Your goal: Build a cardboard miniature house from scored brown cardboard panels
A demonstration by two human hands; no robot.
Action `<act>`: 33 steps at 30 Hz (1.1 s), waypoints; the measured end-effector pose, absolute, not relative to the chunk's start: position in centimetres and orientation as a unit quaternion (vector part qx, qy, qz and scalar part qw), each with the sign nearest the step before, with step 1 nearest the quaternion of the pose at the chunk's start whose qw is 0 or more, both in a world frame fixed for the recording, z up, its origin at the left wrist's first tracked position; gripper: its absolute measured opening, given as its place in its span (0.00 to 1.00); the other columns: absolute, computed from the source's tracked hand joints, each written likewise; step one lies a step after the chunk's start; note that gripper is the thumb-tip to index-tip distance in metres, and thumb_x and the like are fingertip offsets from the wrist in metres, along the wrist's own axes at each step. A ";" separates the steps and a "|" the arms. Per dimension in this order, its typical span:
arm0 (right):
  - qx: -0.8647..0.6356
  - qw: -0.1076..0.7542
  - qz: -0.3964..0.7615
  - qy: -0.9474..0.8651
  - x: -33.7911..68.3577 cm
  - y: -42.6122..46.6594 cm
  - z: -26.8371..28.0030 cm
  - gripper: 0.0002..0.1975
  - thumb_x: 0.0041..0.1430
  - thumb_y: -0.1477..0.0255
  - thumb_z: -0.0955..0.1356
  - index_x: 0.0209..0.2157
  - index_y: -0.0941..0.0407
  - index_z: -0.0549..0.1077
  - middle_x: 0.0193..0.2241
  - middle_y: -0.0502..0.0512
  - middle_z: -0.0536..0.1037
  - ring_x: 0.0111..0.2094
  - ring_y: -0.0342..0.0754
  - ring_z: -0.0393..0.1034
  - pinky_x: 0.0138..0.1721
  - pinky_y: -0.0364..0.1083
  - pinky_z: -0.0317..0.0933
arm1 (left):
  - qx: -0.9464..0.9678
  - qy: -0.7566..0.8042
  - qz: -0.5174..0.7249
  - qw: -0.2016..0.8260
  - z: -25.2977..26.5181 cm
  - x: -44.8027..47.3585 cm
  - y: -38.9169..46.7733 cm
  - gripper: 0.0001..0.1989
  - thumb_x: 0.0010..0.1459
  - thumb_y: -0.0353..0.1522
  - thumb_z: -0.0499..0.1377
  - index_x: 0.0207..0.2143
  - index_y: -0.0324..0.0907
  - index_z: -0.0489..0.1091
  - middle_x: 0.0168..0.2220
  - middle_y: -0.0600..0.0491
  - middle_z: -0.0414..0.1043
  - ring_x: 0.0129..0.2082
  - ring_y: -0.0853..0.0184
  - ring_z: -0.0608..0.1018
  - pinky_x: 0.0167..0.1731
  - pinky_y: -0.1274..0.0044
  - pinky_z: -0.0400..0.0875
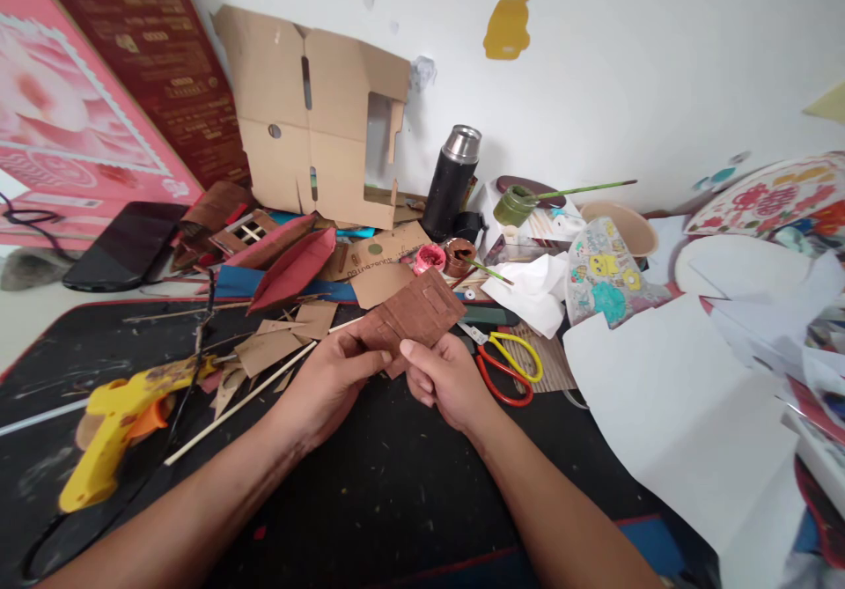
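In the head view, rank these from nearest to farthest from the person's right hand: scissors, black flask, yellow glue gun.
From the right hand:
1. Scissors, just to its right on the mat.
2. Black flask, upright behind it near the wall.
3. Yellow glue gun, far to the left, beyond the left hand.

Left hand (330,382): pinches the left edge of the brown cardboard piece (415,316).
Right hand (445,378): grips its lower edge, thumb on top.
Glue gun (115,426): yellow, lying left on the black tabletop (370,492).
Scissors (505,364): just right of the hands.
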State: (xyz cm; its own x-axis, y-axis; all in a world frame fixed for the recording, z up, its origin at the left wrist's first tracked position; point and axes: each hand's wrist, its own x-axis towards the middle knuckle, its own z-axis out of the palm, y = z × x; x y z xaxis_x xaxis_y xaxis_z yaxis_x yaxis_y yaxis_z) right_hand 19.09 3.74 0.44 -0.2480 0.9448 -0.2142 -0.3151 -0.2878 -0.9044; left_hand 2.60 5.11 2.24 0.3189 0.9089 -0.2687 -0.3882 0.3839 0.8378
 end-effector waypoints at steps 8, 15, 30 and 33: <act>-0.424 0.433 0.673 -0.423 19.3 3.8 0.7 0.28 0.59 0.48 0.74 0.22 0.54 0.64 0.13 0.40 0.61 0.12 0.37 0.54 0.15 0.40 0.45 | 0.384 0.400 0.430 0.713 2.8 2.4 5.1 0.11 0.46 0.34 0.75 0.33 0.41 0.82 0.32 0.50 0.83 0.32 0.62 0.80 0.38 0.73 0.73; -0.446 0.409 0.655 -0.453 19.4 3.6 0.8 0.30 0.59 0.47 0.74 0.19 0.54 0.65 0.13 0.44 0.65 0.12 0.38 0.58 0.15 0.41 0.46 | 0.414 0.400 0.408 0.709 3.0 2.2 5.2 0.14 0.46 0.35 0.76 0.36 0.42 0.82 0.33 0.51 0.83 0.35 0.60 0.82 0.42 0.71 0.74; -0.425 0.459 0.681 -0.381 19.2 3.8 0.5 0.24 0.57 0.54 0.77 0.24 0.53 0.65 0.11 0.36 0.55 0.11 0.34 0.44 0.13 0.38 0.42 | 0.308 0.362 0.432 0.766 3.0 2.9 4.8 0.10 0.44 0.27 0.73 0.33 0.41 0.82 0.32 0.52 0.81 0.33 0.64 0.78 0.42 0.73 0.73; -0.427 0.459 0.680 -0.379 19.1 3.7 0.3 0.24 0.57 0.54 0.77 0.24 0.53 0.64 0.12 0.35 0.55 0.11 0.34 0.43 0.13 0.38 0.42 | 0.318 0.359 0.433 0.763 3.0 2.9 5.0 0.09 0.44 0.27 0.72 0.31 0.41 0.81 0.30 0.52 0.80 0.33 0.64 0.78 0.41 0.72 0.72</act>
State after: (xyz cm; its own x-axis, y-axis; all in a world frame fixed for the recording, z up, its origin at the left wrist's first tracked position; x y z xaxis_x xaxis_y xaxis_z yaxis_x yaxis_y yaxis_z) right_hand 19.13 3.71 0.33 -0.2127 0.9490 -0.2328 -0.3003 -0.2902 -0.9086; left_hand 2.86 4.97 3.00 0.3672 0.8895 -0.2719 -0.4323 0.4220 0.7969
